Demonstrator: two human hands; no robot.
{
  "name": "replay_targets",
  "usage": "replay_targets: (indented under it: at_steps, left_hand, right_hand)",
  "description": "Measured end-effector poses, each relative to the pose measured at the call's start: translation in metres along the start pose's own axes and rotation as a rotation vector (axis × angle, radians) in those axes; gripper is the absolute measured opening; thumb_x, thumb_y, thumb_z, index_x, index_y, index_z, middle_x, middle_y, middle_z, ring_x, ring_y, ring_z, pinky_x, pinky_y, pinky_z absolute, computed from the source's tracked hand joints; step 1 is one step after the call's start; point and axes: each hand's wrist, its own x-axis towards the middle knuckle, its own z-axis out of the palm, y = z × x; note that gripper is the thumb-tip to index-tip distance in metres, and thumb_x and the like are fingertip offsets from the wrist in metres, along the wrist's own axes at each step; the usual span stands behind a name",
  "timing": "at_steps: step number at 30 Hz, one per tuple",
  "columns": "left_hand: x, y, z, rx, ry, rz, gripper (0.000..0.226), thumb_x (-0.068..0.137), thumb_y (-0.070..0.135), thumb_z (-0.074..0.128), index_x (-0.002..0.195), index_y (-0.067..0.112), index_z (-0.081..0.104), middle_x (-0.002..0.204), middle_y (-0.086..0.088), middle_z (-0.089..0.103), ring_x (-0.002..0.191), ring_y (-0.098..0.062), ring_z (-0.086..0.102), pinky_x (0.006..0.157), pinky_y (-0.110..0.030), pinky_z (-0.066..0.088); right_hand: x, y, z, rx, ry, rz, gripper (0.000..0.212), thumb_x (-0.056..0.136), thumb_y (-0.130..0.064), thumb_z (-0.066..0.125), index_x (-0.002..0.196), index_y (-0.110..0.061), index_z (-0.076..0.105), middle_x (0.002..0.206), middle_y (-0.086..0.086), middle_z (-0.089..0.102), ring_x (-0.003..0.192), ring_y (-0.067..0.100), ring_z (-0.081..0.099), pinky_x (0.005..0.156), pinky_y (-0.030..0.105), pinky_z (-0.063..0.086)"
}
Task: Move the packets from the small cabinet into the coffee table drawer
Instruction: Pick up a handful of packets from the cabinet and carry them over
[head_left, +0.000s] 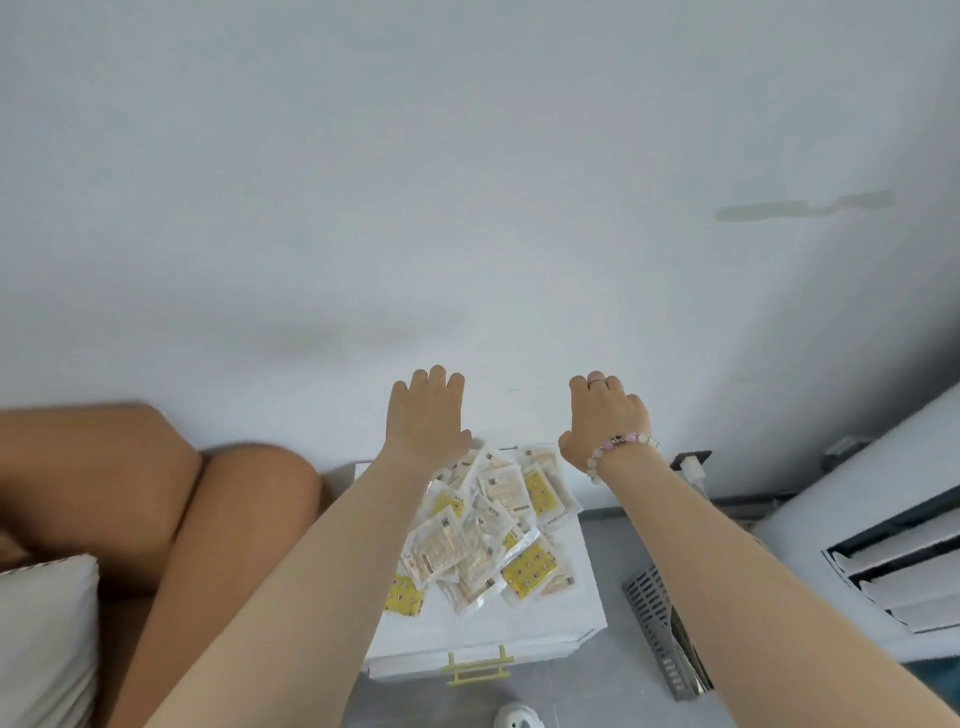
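- White-topped small cabinet (519, 631) stands low in the view against the wall (467, 182), with a yellow drawer handle (475, 667) on its front.
- Both bare arms reach forward over it, palms down, hands raised past the far edge of its top.
- Left hand (427, 415): fingers (439, 376) spread and released, grasping nothing; its heel shows just over the far left packets.
- Right hand (608, 418): fingers loosely curled downward and holding nothing, with a ring on one finger and a bead bracelet (621, 448) of pink and pale beads at the wrist.
- Packets (493, 530) lie in a loose overlapping heap on the cabinet top, filling most of it from the far edge toward the near left corner; they are clear pouches, some with yellow panels dotted with round marks.
- Printing on the packets is too small to read.
- Tan sofa (130, 493) with a white cushion (47, 634) sits to the left of the cabinet.
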Motion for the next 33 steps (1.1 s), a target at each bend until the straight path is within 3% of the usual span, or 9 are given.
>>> replay_targets:
  at_steps: [12, 16, 21, 25, 30, 33]
  left_hand:
    - [0.034, -0.005, 0.136, -0.124, -0.349, -0.195, 0.058, 0.081, 0.041, 0.063, 0.129, 0.017, 0.042, 0.122, -0.003, 0.046, 0.113, -0.023, 0.045, 0.087, -0.033, 0.037]
    - [0.033, -0.009, 0.185, -0.143, -0.468, -0.238, 0.068, 0.079, 0.041, 0.066, 0.135, 0.018, 0.036, 0.127, -0.005, 0.044, 0.117, -0.024, 0.044, 0.09, -0.034, 0.038]
    - [0.025, -0.009, 0.244, -0.21, -0.562, -0.291, 0.067, 0.078, 0.039, 0.068, 0.132, 0.016, 0.037, 0.126, -0.006, 0.044, 0.114, -0.026, 0.045, 0.082, -0.033, 0.037]
    - [0.017, -0.007, 0.295, -0.356, -0.675, -0.478, 0.08, 0.072, 0.039, 0.074, 0.136, 0.017, 0.031, 0.13, -0.006, 0.037, 0.115, -0.028, 0.045, 0.083, -0.034, 0.041]
    - [0.007, -0.016, 0.34, -0.441, -0.801, -0.566, 0.118, 0.058, 0.053, 0.083, 0.146, 0.018, 0.012, 0.145, -0.01, 0.02, 0.131, -0.03, 0.035, 0.099, -0.041, 0.04]
    - [0.006, -0.029, 0.352, -0.685, -0.784, -0.736, 0.128, 0.057, 0.05, 0.086, 0.15, 0.016, 0.005, 0.15, -0.01, 0.016, 0.137, -0.03, 0.029, 0.107, -0.045, 0.037]
  right_hand:
    - [0.072, -0.014, 0.15, -0.013, -0.371, -0.118, 0.046, 0.089, -0.027, 0.048, 0.131, -0.011, 0.037, 0.132, 0.005, 0.042, 0.118, 0.019, 0.043, 0.077, 0.025, 0.039]
    - [0.07, -0.029, 0.203, -0.027, -0.474, -0.144, 0.052, 0.091, -0.034, 0.049, 0.134, -0.011, 0.034, 0.137, 0.006, 0.041, 0.129, 0.02, 0.037, 0.091, 0.03, 0.042]
    - [0.063, -0.049, 0.263, 0.004, -0.572, -0.125, 0.048, 0.092, -0.027, 0.048, 0.135, -0.01, 0.033, 0.138, 0.007, 0.04, 0.124, 0.021, 0.04, 0.082, 0.028, 0.04]
    - [0.052, -0.07, 0.308, 0.016, -0.616, -0.151, 0.056, 0.095, -0.037, 0.047, 0.14, -0.009, 0.028, 0.138, 0.007, 0.041, 0.126, 0.022, 0.041, 0.085, 0.03, 0.043]
    - [0.038, -0.087, 0.342, 0.178, -0.671, 0.027, 0.069, 0.089, -0.054, 0.052, 0.14, -0.013, 0.029, 0.132, 0.007, 0.049, 0.123, 0.023, 0.048, 0.085, 0.036, 0.048]
    - [0.036, -0.093, 0.351, 0.339, -0.697, 0.219, 0.071, 0.084, -0.059, 0.057, 0.134, -0.014, 0.034, 0.122, 0.007, 0.058, 0.112, 0.027, 0.058, 0.081, 0.037, 0.051]
